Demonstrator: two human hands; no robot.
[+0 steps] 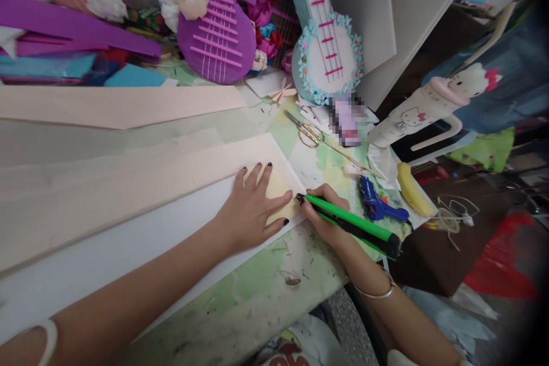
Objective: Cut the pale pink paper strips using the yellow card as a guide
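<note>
My left hand point(253, 206) lies with fingers spread, pressing on a white board point(171, 214) and a small pale yellow piece point(278, 180) near the board's right end. In my right hand point(328, 214) is a green utility knife point(354, 222), gripped with its front end pointing left at the board's right edge. The fingers hide the blade. A long pale pink strip point(171, 174) covers the board's upper part, just beyond my left fingertips.
Gold-handled scissors point(309, 134), a blue glue gun point(380, 200) and a yellow banana-shaped item point(414, 189) lie to the right. A white tumbler point(414, 111) leans there. Behind stand a purple instrument model point(218, 40) and a light blue one point(328, 63). Another pink strip point(128, 106) lies farther back.
</note>
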